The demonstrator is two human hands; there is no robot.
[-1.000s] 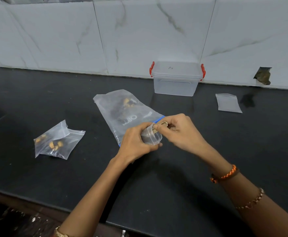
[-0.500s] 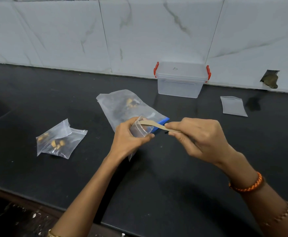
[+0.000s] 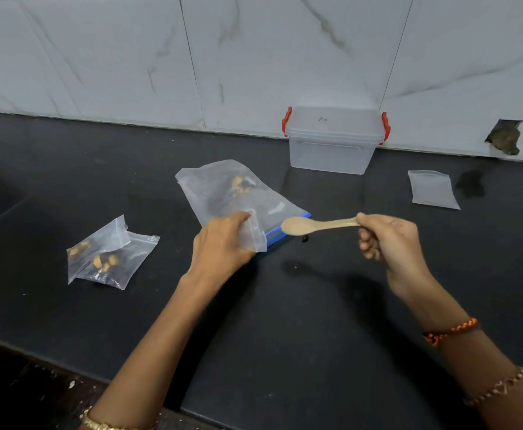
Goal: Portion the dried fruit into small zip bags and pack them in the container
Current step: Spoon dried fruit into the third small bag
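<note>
On a black countertop (image 3: 316, 321), a lidded clear container (image 3: 333, 141) stands against the tiled wall. The large bag of dried fruit (image 3: 223, 193) lies centre; two filled small bags (image 3: 108, 252) rest left. The left hand (image 3: 219, 246) pinches a small zip bag (image 3: 252, 234); the right hand (image 3: 387, 240) grips a wooden spoon (image 3: 313, 225).

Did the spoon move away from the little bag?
Yes. The spoon slid out rightward with the right hand, toward the side where the empty zip bag lies.
</note>
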